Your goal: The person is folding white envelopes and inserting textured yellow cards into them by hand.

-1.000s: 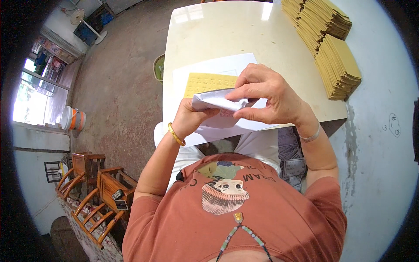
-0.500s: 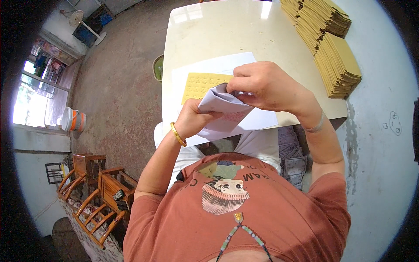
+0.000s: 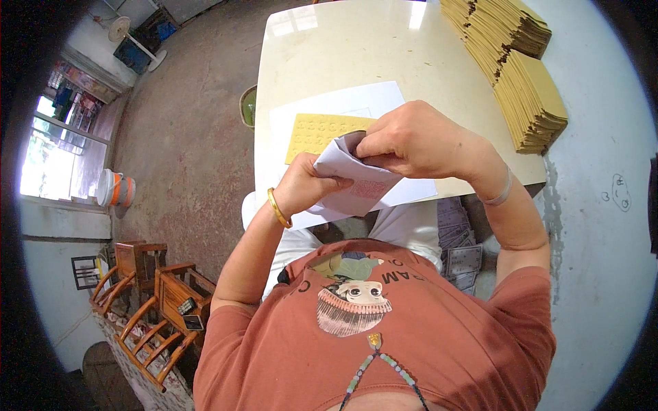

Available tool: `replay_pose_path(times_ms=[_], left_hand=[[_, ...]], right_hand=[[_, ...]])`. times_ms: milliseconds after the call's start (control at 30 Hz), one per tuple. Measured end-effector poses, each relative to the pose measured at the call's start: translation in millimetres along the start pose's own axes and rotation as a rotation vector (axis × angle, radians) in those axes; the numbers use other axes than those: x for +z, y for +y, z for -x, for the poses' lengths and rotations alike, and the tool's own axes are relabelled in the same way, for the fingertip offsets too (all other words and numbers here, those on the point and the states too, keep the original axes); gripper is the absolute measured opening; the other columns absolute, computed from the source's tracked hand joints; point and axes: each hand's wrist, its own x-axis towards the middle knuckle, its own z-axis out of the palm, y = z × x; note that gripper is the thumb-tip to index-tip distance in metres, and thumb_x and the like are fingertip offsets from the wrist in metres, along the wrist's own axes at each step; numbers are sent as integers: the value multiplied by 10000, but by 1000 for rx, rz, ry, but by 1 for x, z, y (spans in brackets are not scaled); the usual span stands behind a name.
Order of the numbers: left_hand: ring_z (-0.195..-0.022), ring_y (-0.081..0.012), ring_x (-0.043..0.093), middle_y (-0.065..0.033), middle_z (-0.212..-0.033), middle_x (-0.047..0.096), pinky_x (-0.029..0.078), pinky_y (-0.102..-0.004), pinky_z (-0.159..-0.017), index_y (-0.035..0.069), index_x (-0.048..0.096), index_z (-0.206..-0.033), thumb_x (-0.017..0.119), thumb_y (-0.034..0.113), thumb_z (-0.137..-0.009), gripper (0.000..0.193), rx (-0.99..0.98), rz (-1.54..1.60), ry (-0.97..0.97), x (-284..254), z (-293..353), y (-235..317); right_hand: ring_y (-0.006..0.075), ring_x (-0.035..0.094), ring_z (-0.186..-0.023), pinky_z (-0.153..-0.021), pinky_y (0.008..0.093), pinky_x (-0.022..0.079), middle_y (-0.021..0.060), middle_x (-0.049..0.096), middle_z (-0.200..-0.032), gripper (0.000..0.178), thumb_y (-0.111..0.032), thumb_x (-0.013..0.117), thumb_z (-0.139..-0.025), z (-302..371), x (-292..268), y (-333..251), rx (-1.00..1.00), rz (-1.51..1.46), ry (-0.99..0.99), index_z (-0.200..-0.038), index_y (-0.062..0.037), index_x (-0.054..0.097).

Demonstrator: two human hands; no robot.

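My left hand (image 3: 306,183) is closed on a white paper bag (image 3: 351,183) with a red printed patch, its thumb lying across the front. The bag is tilted over the table's near edge, and its dark mouth gapes at the top. My right hand (image 3: 421,142) is closed at that mouth, bent fingers dipping inside; the fingertips are hidden. Just beyond the bag, a yellow sheet (image 3: 322,130) with rows of embossed shapes lies on white paper sheets (image 3: 384,96).
Tall stacks of yellow paper (image 3: 531,103) stand along the cream table's (image 3: 356,48) right side, by the wall. A green bin (image 3: 248,106) is beside its left edge. Printed bundles (image 3: 460,257) lie below the table at right. Wooden chairs (image 3: 161,301) stand at lower left.
My right hand's fingers have moved further into the bag's mouth, and the hand has shifted slightly right. The bag has turned a little, showing more of its red patch.
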Motion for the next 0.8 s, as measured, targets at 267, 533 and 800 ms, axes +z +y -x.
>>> replay_pose_path(times_ms=[267, 533, 800], left_hand=[[-742, -69, 586, -4, -812, 687, 502, -256, -700, 6, 710, -902, 710, 4, -765, 137, -37, -85, -14, 5, -2, -7], [-764, -75, 598, 2, -833, 690, 506, -256, -713, 25, 719, -942, 708, 15, -781, 162, -2, 22, 19, -1, 3, -5], [-754, -52, 589, 11, -836, 688, 497, -233, -688, 38, 725, -969, 699, 79, -826, 151, -7, 86, -58, 2, 1, -10]], right_hand=[[324, 604, -698, -616, 395, 485, 108, 605, -764, 50, -31, 590, -701, -1, 6, -14, 132, 16, -186, -744, -40, 565], [126, 556, -662, -586, 251, 451, 50, 655, -872, 260, -7, 620, -796, 11, -11, 5, 249, -490, 194, -1049, -46, 662], [83, 468, -548, -506, 260, 395, 14, 540, -577, 229, -201, 631, -792, 21, 11, 20, 536, -648, -292, -767, 26, 640]])
